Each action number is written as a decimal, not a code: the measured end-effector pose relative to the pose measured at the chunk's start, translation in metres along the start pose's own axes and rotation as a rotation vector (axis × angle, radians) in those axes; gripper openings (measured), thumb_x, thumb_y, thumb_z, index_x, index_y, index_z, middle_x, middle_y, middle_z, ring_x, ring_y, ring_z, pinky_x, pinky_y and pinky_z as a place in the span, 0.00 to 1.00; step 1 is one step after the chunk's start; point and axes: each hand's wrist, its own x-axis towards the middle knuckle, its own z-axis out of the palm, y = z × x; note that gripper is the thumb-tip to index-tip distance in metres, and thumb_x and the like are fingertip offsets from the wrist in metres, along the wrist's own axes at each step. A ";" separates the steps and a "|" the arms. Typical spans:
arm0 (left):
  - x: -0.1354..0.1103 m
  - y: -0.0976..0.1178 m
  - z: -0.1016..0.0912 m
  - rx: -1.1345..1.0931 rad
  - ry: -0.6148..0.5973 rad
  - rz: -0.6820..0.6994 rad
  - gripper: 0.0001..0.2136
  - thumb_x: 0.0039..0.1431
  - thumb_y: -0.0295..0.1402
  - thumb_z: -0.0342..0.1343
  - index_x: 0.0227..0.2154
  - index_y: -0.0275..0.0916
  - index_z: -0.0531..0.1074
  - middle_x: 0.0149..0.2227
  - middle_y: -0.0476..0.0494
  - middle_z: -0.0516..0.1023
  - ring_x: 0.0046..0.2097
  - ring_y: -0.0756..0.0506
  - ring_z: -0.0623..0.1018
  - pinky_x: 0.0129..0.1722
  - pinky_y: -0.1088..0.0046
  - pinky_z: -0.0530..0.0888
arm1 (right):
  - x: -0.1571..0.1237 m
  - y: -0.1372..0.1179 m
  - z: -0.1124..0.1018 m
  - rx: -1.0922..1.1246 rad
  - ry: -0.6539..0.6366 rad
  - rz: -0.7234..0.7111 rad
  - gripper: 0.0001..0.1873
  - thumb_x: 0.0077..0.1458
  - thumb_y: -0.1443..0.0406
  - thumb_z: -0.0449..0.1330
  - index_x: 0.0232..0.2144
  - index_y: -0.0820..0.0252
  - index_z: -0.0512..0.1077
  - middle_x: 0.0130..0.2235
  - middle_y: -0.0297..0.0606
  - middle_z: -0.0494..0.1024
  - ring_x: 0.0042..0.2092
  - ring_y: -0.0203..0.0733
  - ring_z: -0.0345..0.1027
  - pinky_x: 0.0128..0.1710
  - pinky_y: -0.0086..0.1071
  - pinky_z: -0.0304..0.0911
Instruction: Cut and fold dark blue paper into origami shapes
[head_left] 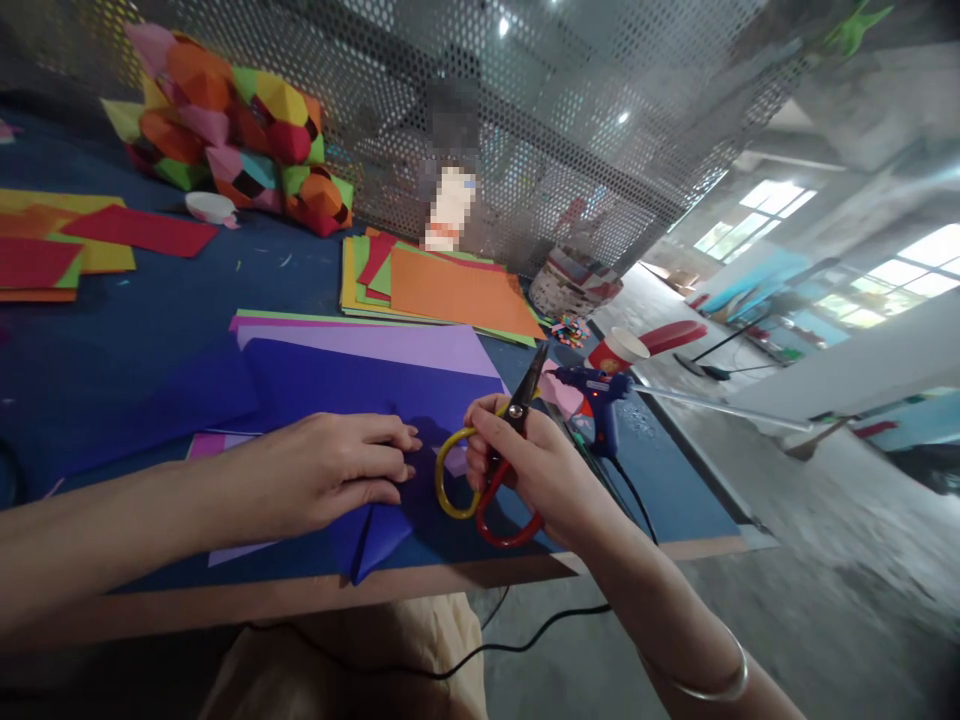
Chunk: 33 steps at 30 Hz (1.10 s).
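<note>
The scissors (516, 411) are grasped near the pivot by the right hand (553, 468), with the blades together and pointed away, and no finger is seen through the loops. The blue paper (337, 380) is spread near the edge of the table (690, 495), partly over a lilac sheet (397, 345), and is touched by the fingers of the left hand (349, 468); whether it is pinched cannot be told. A glue gun (606, 405) is seen beyond the right hand, near a cup (616, 350).
</note>
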 end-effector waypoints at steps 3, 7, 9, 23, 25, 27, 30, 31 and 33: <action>0.001 0.000 0.000 0.009 0.008 0.017 0.08 0.73 0.30 0.56 0.42 0.41 0.81 0.54 0.40 0.83 0.54 0.41 0.85 0.52 0.70 0.80 | 0.003 -0.001 -0.007 -0.034 0.021 0.007 0.17 0.57 0.50 0.66 0.33 0.55 0.68 0.22 0.24 0.71 0.23 0.34 0.67 0.26 0.30 0.63; 0.001 -0.001 0.001 0.017 0.038 0.052 0.09 0.74 0.32 0.56 0.42 0.40 0.81 0.53 0.39 0.84 0.50 0.42 0.86 0.50 0.71 0.80 | 0.001 -0.005 -0.011 -0.088 0.089 -0.019 0.18 0.56 0.49 0.66 0.34 0.55 0.68 0.22 0.24 0.71 0.23 0.34 0.67 0.26 0.30 0.64; 0.001 -0.002 0.002 0.004 0.038 0.047 0.08 0.73 0.31 0.56 0.41 0.41 0.81 0.52 0.40 0.84 0.50 0.43 0.85 0.50 0.72 0.79 | -0.004 -0.007 -0.005 -0.100 0.103 -0.039 0.19 0.57 0.49 0.66 0.34 0.56 0.68 0.22 0.24 0.71 0.23 0.34 0.67 0.25 0.29 0.64; 0.001 -0.001 -0.002 0.031 -0.034 0.026 0.09 0.73 0.30 0.55 0.44 0.42 0.82 0.56 0.42 0.82 0.55 0.42 0.84 0.54 0.71 0.79 | -0.004 0.002 0.011 0.038 -0.095 0.085 0.15 0.60 0.52 0.65 0.34 0.56 0.69 0.24 0.24 0.71 0.23 0.32 0.68 0.27 0.28 0.66; 0.001 -0.001 -0.001 0.039 -0.011 0.044 0.09 0.74 0.32 0.55 0.44 0.41 0.81 0.55 0.41 0.83 0.54 0.41 0.84 0.53 0.70 0.80 | 0.000 0.000 0.001 0.049 -0.065 0.111 0.16 0.58 0.52 0.67 0.33 0.56 0.69 0.24 0.24 0.71 0.23 0.32 0.68 0.26 0.28 0.66; 0.001 0.000 -0.001 0.047 0.010 0.058 0.09 0.75 0.33 0.55 0.44 0.40 0.81 0.55 0.39 0.83 0.55 0.41 0.84 0.52 0.70 0.80 | 0.002 -0.002 -0.006 0.038 -0.041 0.125 0.17 0.55 0.52 0.69 0.32 0.56 0.69 0.24 0.24 0.71 0.23 0.32 0.68 0.26 0.28 0.67; 0.002 0.000 -0.001 0.057 0.032 0.076 0.10 0.75 0.34 0.54 0.43 0.39 0.81 0.55 0.38 0.83 0.53 0.42 0.85 0.51 0.70 0.80 | 0.002 -0.004 -0.011 0.016 -0.026 0.127 0.19 0.53 0.52 0.71 0.32 0.57 0.70 0.24 0.25 0.72 0.23 0.33 0.69 0.26 0.28 0.67; 0.002 0.000 -0.001 0.057 0.033 0.077 0.10 0.75 0.34 0.54 0.42 0.39 0.81 0.55 0.39 0.83 0.52 0.42 0.85 0.50 0.71 0.80 | 0.001 -0.004 -0.010 0.028 -0.020 0.127 0.19 0.53 0.51 0.72 0.32 0.57 0.70 0.24 0.25 0.72 0.23 0.33 0.70 0.25 0.28 0.67; 0.002 0.000 0.000 0.051 0.031 0.075 0.09 0.75 0.33 0.55 0.42 0.39 0.81 0.54 0.39 0.83 0.50 0.43 0.85 0.49 0.72 0.79 | -0.002 -0.003 -0.005 0.089 -0.011 0.136 0.21 0.51 0.50 0.73 0.32 0.57 0.70 0.24 0.25 0.72 0.23 0.34 0.70 0.26 0.29 0.68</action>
